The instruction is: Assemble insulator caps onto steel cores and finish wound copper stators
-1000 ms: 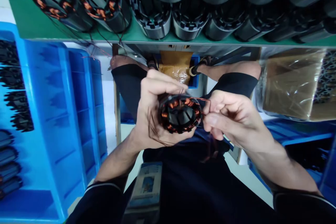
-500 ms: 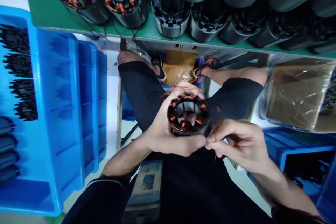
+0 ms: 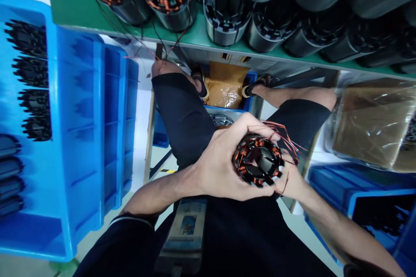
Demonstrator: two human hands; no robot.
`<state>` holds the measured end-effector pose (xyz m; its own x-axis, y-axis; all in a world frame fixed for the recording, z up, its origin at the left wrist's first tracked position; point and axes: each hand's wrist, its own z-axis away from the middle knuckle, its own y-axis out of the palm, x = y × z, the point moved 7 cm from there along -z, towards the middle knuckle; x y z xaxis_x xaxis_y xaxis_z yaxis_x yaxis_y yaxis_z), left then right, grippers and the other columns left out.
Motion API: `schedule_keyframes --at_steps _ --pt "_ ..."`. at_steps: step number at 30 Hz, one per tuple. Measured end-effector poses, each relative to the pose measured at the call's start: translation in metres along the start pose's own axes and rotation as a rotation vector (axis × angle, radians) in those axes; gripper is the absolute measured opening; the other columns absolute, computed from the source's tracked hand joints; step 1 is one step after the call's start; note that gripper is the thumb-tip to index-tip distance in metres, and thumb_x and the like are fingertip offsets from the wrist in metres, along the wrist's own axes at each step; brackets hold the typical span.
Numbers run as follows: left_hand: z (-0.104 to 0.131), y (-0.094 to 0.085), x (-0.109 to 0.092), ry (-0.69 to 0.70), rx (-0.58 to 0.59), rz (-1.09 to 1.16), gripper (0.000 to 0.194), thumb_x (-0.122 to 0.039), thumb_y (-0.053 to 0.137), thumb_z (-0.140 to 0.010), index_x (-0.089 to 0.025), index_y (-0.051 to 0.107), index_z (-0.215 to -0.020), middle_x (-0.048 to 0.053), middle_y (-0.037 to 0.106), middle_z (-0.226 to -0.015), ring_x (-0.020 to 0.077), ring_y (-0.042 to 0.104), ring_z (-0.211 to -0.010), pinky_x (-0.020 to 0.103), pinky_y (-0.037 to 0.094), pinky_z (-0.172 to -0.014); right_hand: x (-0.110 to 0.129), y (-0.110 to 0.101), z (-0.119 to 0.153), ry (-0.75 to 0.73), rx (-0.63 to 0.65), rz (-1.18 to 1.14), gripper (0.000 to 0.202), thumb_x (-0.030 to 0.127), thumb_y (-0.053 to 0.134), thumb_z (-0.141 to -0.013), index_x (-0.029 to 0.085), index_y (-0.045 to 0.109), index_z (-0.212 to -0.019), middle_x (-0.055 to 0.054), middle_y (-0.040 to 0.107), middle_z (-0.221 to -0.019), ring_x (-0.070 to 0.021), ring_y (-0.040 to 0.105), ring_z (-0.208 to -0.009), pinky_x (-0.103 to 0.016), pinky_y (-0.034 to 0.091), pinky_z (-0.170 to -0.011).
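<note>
1. Head view, looking down at the lap: the left hand (image 3: 221,166) is wrapped around a copper-wound metal core (image 3: 267,163), held above the thighs, its open, toothed end towards the camera
2. The right hand (image 3: 292,184) is against the core's right side, its fingertips mostly hidden behind the rim; whether they pinch a wire cannot be told
3. Thin reddish loose wires (image 3: 284,129) rise over the far side of the core and bend down towards the right hand
4. Beyond the knees, on the green surface (image 3: 69,4), two wound cores (image 3: 169,13) stand beside cores without visible copper (image 3: 224,32); fine wire ends (image 3: 143,45) trail over the near edge
5. At the left, a blue bin (image 3: 61,138) holds black toothed parts (image 3: 32,69); at the right is a plastic-wrapped package (image 3: 367,125)
6. Possible trouble, as a judgement: the loose wires could snag on fingers or cross and tangle if the core is turned, and a hard tug at the rim could kink one or scrape its coating on the teeth
7. If the left hand's grip slackened, the core could slip down between the knees
</note>
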<state>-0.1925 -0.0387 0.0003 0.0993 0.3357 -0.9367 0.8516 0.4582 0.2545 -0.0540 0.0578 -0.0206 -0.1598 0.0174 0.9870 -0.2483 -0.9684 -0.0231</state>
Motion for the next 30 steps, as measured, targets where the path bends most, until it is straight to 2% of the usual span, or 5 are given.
schedule_keyframes --at_steps 6,12,17,26,30 --pt "0.005 0.006 -0.006 -0.185 0.255 0.147 0.111 -0.03 0.112 -0.079 -0.039 0.054 -0.173 0.007 0.082 -0.133 0.0364 0.089 -0.124 0.053 0.075 -0.112 0.019 -0.055 -0.009 0.119 0.041 -0.09 0.024 0.044 0.073 -0.117 0.03 0.088 -0.13 -0.013 0.089 -0.115 -0.0274 0.089 -0.101 -0.033 0.073 -0.092" --pt "0.002 0.008 -0.01 -0.247 0.252 0.146 0.108 -0.022 0.108 -0.082 -0.04 0.056 -0.175 0.008 0.081 -0.147 0.034 0.091 -0.107 0.041 0.077 -0.085 0.072 -0.053 -0.024 0.215 0.165 0.043 0.022 0.029 0.102 -0.096 0.025 0.082 -0.103 0.0 0.083 -0.091 -0.0136 0.079 -0.08 -0.02 0.064 -0.076" --pt "0.006 0.009 -0.007 -0.177 0.399 0.099 0.131 -0.034 0.11 -0.079 -0.044 0.037 -0.187 0.001 0.081 -0.119 0.0249 0.087 -0.09 0.031 0.07 -0.072 0.088 -0.04 -0.027 0.155 0.23 0.171 0.015 0.024 0.091 -0.106 0.024 0.079 -0.098 0.004 0.079 -0.084 -0.0088 0.07 -0.071 -0.017 0.057 -0.067" --pt "0.006 0.005 -0.01 -0.13 0.32 0.042 0.069 -0.029 0.105 -0.09 -0.035 0.071 -0.15 0.005 0.09 -0.126 0.0292 0.091 -0.104 0.045 0.075 -0.095 0.084 -0.051 -0.018 0.089 -0.101 0.139 0.017 0.021 0.098 -0.101 0.025 0.082 -0.101 0.0 0.079 -0.084 -0.0116 0.075 -0.068 -0.021 0.061 -0.064" --pt "0.0 -0.009 -0.015 0.191 0.102 -0.063 0.06 -0.041 0.106 -0.09 -0.03 0.076 -0.14 0.003 0.088 -0.106 0.024 0.09 -0.083 0.039 0.075 -0.08 0.055 -0.057 -0.019 0.191 -0.206 0.001 0.025 0.031 0.105 -0.095 0.022 0.082 -0.095 0.0 0.08 -0.077 -0.0137 0.079 -0.064 -0.021 0.069 -0.064"
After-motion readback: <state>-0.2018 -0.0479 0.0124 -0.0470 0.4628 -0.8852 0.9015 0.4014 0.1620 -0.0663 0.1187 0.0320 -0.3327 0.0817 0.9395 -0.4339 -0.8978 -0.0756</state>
